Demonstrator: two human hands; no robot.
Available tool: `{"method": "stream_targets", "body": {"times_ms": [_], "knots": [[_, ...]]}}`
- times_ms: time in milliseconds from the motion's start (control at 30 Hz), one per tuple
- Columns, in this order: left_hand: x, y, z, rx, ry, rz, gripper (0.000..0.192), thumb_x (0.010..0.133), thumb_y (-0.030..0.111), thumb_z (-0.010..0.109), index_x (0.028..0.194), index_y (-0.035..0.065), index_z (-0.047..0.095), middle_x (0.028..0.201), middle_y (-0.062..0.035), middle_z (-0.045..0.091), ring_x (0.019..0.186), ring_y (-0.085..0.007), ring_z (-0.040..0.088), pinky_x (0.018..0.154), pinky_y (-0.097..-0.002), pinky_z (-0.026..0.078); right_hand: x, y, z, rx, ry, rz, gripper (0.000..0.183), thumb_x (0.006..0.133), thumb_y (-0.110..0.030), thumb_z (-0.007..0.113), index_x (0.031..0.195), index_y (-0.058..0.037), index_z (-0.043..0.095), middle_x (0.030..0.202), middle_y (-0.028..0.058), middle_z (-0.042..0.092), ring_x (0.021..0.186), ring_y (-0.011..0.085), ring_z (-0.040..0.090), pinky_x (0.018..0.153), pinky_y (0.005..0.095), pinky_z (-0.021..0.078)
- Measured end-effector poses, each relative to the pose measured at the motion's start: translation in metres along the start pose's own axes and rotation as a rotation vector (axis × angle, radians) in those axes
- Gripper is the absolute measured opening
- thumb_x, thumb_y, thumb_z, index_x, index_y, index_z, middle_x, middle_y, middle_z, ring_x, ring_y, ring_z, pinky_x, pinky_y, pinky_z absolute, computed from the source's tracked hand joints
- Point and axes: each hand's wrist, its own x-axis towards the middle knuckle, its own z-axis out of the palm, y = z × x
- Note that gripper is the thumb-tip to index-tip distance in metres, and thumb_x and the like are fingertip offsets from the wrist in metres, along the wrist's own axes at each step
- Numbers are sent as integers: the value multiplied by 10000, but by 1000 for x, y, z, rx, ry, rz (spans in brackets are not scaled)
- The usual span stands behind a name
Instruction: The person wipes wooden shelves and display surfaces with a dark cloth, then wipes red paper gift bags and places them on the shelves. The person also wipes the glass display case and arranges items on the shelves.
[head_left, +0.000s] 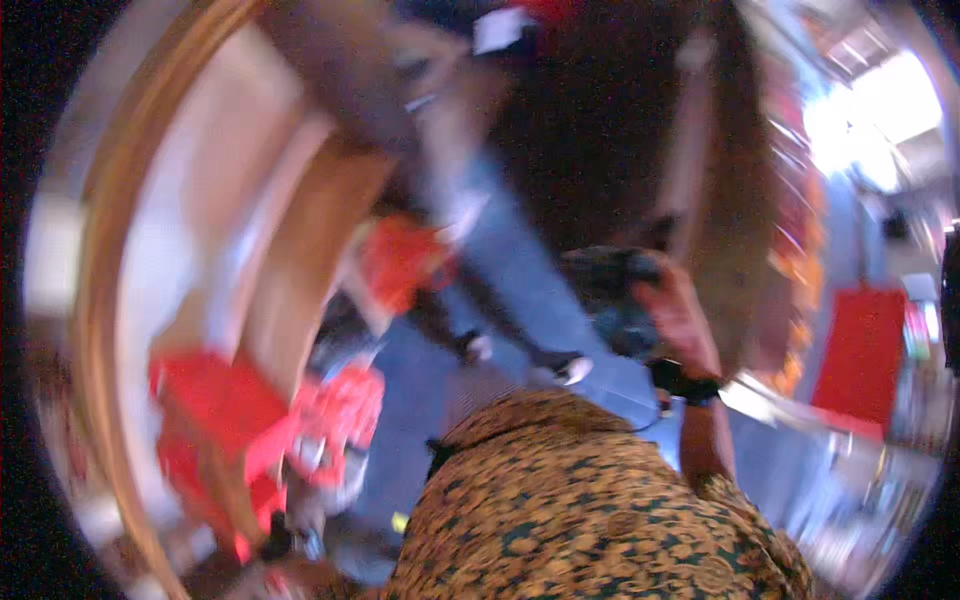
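Note:
Motion blur covers most of the view. My right hand (679, 315), with a black band at its wrist, is at the right of centre. Its fingers curl around a dark, glossy, rounded object (619, 300), too blurred to name. Beyond that object, a large black surface (592, 127) with a brown border fills the upper middle. My patterned brown-and-dark shirt (570, 510) takes up the lower middle. I cannot make out my left hand anywhere in the picture.
Wooden furniture with a curved-looking edge (101, 300) lines the left, with red seat-like shapes (225, 397) below. Another person's shoes (574, 369) stand on the blue floor (517, 247). At right are a red panel (859, 360) and a bright window (877, 112).

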Motion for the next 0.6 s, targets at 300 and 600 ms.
{"method": "stream_targets", "body": {"times_ms": [300, 600], "knots": [[129, 198, 22, -3, 107, 757, 333, 804, 224, 620, 1092, 60, 585, 1102, -160, 548, 1086, -351, 483, 924, -476, 372, -110, -111, -28, 196, 274, 29, 415, 773, 49, 530, 1186, 12, 509, 1026, 50, 613, 968, 113, 537, 884, 282, 437], [67, 651, -27, -473, -193, 1675, 564, 761, 152, 680, 1287, 126, 478, 1297, -147, 440, 1243, -353, 378, 1044, -430, 317, -216, -88, -143, 240, 776, 122, 399, 822, -64, 571, 1215, -23, 513, 1055, 34, 606, 982, 118, 541, 887, 292, 437]]}}
